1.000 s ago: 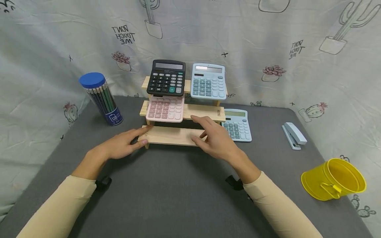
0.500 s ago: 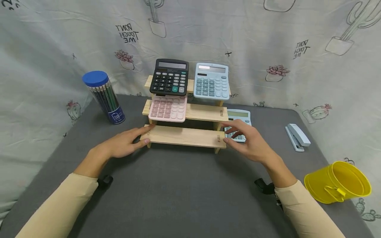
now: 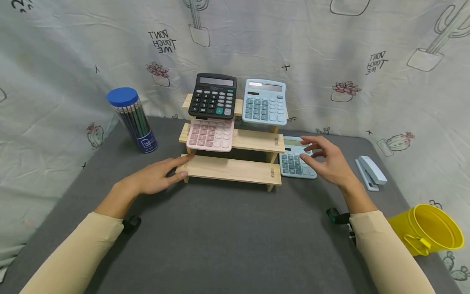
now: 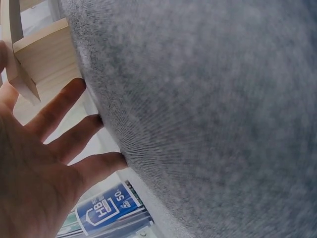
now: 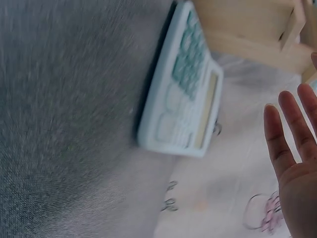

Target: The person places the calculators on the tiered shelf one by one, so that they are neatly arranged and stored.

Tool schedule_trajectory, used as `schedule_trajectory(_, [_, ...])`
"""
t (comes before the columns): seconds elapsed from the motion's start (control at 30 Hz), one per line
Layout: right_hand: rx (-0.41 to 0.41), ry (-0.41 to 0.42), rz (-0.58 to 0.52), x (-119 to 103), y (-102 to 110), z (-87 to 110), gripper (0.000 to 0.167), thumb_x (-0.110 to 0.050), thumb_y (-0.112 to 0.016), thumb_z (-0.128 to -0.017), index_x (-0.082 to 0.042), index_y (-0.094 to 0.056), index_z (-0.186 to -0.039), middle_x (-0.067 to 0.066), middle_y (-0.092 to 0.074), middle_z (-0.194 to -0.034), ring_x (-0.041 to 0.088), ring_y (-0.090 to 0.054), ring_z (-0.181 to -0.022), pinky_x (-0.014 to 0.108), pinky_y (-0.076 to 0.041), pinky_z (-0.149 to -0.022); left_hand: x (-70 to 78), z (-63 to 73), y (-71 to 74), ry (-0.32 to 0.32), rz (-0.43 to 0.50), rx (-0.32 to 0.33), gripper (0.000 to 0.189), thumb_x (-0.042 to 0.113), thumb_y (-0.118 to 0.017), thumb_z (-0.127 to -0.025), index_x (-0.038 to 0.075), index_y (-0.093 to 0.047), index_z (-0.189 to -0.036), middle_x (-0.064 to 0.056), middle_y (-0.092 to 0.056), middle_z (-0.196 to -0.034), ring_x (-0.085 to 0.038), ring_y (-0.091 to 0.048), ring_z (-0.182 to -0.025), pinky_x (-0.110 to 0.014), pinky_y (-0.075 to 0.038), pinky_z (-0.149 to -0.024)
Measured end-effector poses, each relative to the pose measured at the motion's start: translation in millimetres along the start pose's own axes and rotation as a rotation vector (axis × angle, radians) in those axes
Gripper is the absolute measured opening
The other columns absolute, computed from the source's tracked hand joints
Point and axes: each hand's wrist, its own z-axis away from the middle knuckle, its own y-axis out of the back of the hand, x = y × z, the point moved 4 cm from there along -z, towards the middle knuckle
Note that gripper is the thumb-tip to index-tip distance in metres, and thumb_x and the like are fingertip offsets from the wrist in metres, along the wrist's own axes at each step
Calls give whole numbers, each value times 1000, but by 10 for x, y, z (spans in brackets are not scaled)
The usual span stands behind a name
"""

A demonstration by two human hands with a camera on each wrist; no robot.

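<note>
A three-tier wooden rack [image 3: 227, 168] stands at the back middle of the table. My left hand [image 3: 152, 177] rests against the left end of its lowest shelf. In the left wrist view several fingers of that hand are spread, beside the rack's wooden leg [image 4: 49, 54]. My right hand [image 3: 328, 161] hovers over the right side of a light blue calculator [image 3: 291, 164], its fingers slightly bent and nothing in them. This calculator lies on the table, right of the rack. The top tier bears a black calculator [image 3: 213, 98] and another light blue calculator [image 3: 264, 102]; a pink calculator [image 3: 211, 134] leans on the middle tier.
A tub of pencils [image 3: 134, 120] with a blue lid stands left of the rack. On the right are a pale blue stapler [image 3: 371, 171] and a yellow bucket [image 3: 422, 232], partly behind the right sleeve. A printed curtain [image 3: 235, 41] hangs behind the grey table [image 3: 227, 241].
My right hand has moved rightward from the rack's lower shelves, past their right end, to above the light blue calculator on the table. My left hand has stayed at the rack; the view has shifted slightly.
</note>
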Motion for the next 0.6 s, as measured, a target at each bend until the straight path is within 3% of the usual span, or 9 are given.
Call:
schedule_trajectory(0.27, [-56, -262, -52, 322, -6, -79, 63, -16, -69, -100, -10, -41, -156, 22, -53, -145, 46, -59, -121, 63, -49, -95, 1, 22, 27, -5, 8, 2, 63, 55, -40, -108, 34, -22, -165, -15, -33, -165, -43, -37, -147, -71, -32, -111])
schedule_trajectory(0.47, [-139, -444, -35, 550, 19, -107, 76, -31, -68, -101, -14, -27, -163, 25, -35, -160, 53, -43, -138, 71, -41, -104, -14, 3, 23, 3, -5, -7, 64, 57, -39, -108, 35, -21, -165, -14, -31, -167, -44, -38, -147, -71, -32, -111])
schedule_trajectory(0.6, [-189, -580, -130, 698, -4, -91, 85, -37, -66, -101, -21, -15, -167, 23, -20, -168, 52, -39, -142, 66, -42, -106, -9, 8, 9, 7, -3, -9, 63, 57, -39, -108, 35, -21, -165, -14, -31, -166, -44, -38, -147, -71, -32, -111])
